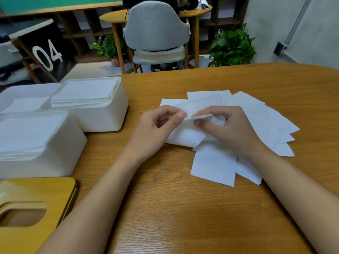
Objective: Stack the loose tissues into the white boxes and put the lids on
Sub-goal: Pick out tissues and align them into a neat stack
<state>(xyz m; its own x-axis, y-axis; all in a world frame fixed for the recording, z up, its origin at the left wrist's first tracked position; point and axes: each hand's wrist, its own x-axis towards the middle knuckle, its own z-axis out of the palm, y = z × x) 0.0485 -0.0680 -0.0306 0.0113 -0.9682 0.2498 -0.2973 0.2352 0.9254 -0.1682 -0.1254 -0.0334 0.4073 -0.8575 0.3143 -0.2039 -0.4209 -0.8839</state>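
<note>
Loose white tissues (260, 123) lie fanned out on the wooden table (183, 208), right of centre. My left hand (156, 129) and my right hand (225, 127) meet over the pile, and both pinch one folded tissue (185, 138) lifted slightly off it. Three white boxes stand at the left: a near box (60, 160) and a far box (108, 118), each filled with stacked tissues, and a third box (18, 92) behind them with a low stack. Wooden lids (36, 191) with an oval slot lie stacked at the bottom left.
Beyond the table's far edge stand a grey chair (156, 28), a small round table (113, 17), potted plants (231, 46) and a black sign reading 04 (45, 52). Bare wood shows in the table's front middle and far right.
</note>
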